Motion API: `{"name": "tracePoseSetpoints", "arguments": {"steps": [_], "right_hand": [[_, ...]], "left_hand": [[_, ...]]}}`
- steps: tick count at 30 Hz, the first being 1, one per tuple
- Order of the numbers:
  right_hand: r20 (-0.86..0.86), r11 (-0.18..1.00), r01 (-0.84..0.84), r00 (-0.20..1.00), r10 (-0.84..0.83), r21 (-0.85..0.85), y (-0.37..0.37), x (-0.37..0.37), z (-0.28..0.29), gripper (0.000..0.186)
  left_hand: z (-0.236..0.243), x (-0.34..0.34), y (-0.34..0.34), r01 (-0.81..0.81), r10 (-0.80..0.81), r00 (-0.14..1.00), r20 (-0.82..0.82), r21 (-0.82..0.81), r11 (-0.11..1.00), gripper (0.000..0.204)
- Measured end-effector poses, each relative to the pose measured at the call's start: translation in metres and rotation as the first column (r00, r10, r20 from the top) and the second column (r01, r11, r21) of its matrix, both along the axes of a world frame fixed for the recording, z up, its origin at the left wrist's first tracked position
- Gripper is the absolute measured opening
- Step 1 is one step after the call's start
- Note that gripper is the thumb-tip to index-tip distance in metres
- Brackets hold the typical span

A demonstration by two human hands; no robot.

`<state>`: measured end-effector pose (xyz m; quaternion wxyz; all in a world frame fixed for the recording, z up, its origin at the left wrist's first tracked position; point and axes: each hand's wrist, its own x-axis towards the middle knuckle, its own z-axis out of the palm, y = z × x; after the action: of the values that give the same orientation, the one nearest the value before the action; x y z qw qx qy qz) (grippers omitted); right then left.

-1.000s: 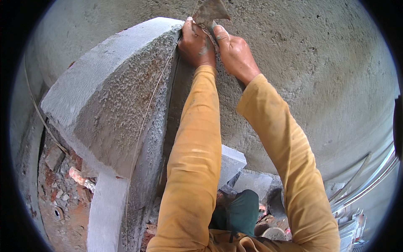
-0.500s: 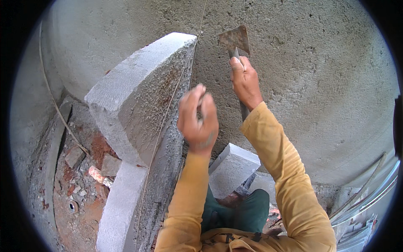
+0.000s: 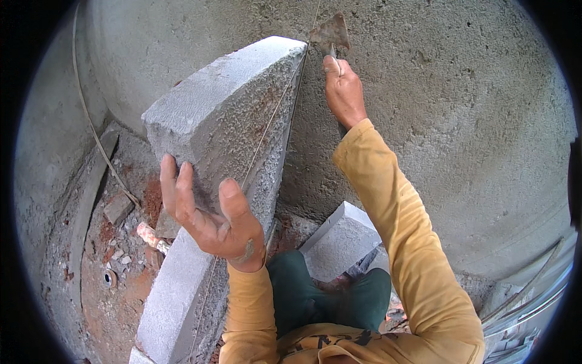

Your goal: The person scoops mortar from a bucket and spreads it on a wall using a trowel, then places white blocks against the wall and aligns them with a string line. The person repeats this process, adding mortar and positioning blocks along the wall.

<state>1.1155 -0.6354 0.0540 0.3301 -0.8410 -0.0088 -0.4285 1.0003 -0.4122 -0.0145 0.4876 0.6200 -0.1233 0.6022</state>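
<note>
My right hand point(image 3: 342, 91) grips the handle of a rusty trowel point(image 3: 329, 33), its blade held up against the rough grey plastered wall point(image 3: 454, 109) beside the top of a grey concrete block wall point(image 3: 224, 115). My left hand point(image 3: 209, 212) is open, palm toward me, fingers spread, just in front of the block wall's side face and holding nothing. A thin taut string point(image 3: 267, 127) runs down along the block wall's edge. Both sleeves are mustard yellow.
A loose grey block point(image 3: 339, 239) lies by my knees near the wall's foot. Broken red brick bits and rubble point(image 3: 130, 233) cover the floor at the left. Metal rods point(image 3: 527, 303) lie at the lower right. A thin cable point(image 3: 91, 121) hangs along the left wall.
My left hand has left the trowel, dropped down and opened beside the block wall. My right hand keeps the trowel high at the wall. The view has shifted downward.
</note>
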Motion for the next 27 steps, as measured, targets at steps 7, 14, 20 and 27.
{"name": "tracePoseSetpoints", "arguments": {"steps": [7, 14, 20, 27], "right_hand": [[0.130, 0.988, -0.076, 0.990, 0.059, 0.133, -0.001, -0.008, -0.007, 0.040], [0.071, 0.995, -0.100, 0.993, 0.099, 0.013, -0.008, -0.004, -0.013, 0.034], [-0.289, 0.939, -0.219, 0.911, 0.295, 0.266, -0.034, -0.097, -0.048, 0.025], [-0.794, 0.929, 0.012, 0.523, 0.309, 0.369, -0.061, -0.322, -0.033, 0.031]], "left_hand": [[-0.002, 0.001, -0.001, 0.043, -0.042, 0.999, 0.009, -0.031, 0.999, 0.042], [-0.007, -0.011, 0.005, -0.007, 0.013, 0.986, -0.169, 0.034, 0.999, 0.050], [0.005, -0.047, 0.016, 0.041, -0.011, 0.743, -0.669, 0.029, 0.999, 0.074], [0.038, -0.156, 0.059, 0.198, 0.228, 0.359, -0.905, 0.312, 0.929, 0.059]]}}
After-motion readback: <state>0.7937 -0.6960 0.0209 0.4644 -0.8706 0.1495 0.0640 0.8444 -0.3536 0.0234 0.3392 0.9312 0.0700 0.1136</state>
